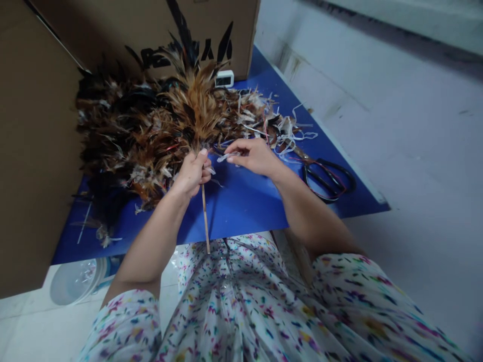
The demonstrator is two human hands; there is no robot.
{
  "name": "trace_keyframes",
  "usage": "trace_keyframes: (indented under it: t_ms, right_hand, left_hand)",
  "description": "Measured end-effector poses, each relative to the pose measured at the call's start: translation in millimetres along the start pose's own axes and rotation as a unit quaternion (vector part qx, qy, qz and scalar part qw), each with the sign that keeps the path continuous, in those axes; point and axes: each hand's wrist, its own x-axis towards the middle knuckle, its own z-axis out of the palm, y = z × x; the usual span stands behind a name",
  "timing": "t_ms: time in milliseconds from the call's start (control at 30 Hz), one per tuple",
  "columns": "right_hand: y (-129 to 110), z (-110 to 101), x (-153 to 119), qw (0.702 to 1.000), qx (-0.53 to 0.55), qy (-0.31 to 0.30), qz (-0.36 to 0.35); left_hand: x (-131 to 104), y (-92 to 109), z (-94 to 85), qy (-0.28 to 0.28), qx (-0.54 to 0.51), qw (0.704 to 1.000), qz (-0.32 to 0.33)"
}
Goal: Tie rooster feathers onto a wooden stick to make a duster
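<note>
My left hand [193, 173] is closed around a thin wooden stick [206, 216], just below a fan of brown feathers [198, 108] at its upper end. The stick's lower end reaches past the table's near edge. Close by on the right, my right hand [252, 156] pinches a pale, translucent strip [226, 157] between thumb and fingers. A short pale end also pokes out by my left fingers. Behind both hands spreads a heap of brown and black feathers [151, 125]. Black-handled scissors [326, 176] lie to the right of my right forearm.
Cardboard boxes stand at the back [124, 30] and left [33, 151] of the blue table [249, 206]. A small white device with a dark display [224, 79] sits by the back box. White strips [292, 130] lie near the scissors. A bucket [77, 281] is on the floor.
</note>
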Motion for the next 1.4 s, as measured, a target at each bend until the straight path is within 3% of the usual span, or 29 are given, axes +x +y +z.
trace_keyframes:
  t_ms: [200, 300, 400, 533, 700, 1067, 1333, 1400]
  right_hand:
    - [6.3, -12.8, 2.2, 0.999, 0.034, -0.001, -0.001]
    - [6.3, -8.8, 3.2, 0.999, 0.009, 0.022, -0.032]
    - [2.7, 2.7, 2.8, 0.999, 0.016, 0.031, -0.009]
    - [-4.6, 23.9, 0.6, 0.996, 0.080, -0.010, 0.036]
    - [-5.8, 38.1, 1.9, 0.989, 0.112, -0.087, 0.029]
    - [7.6, -10.2, 5.0, 0.984, 0.094, 0.032, 0.148]
    - [23.0, -34.5, 6.2, 0.979, 0.111, 0.044, 0.167]
    - [25.8, -37.3, 6.9, 0.981, 0.092, 0.082, 0.152]
  left_hand:
    - [0.5, 1.0, -1.7, -0.004, -0.007, 1.000, 0.022]
    - [-0.2, 0.0, -1.5, -0.014, -0.012, 0.999, 0.033]
    - [-0.3, -0.7, -1.6, -0.027, -0.022, 0.999, 0.033]
    - [2.3, -2.5, -2.2, -0.022, -0.035, 0.999, 0.029]
    - [4.3, -2.8, -2.7, -0.017, -0.041, 0.999, 0.024]
    - [5.5, 2.7, -8.0, -0.022, -0.053, 0.997, 0.053]
    - [6.0, 2.3, -8.3, -0.020, -0.058, 0.997, 0.049]
    - [6.2, 2.3, -8.6, -0.020, -0.057, 0.997, 0.052]
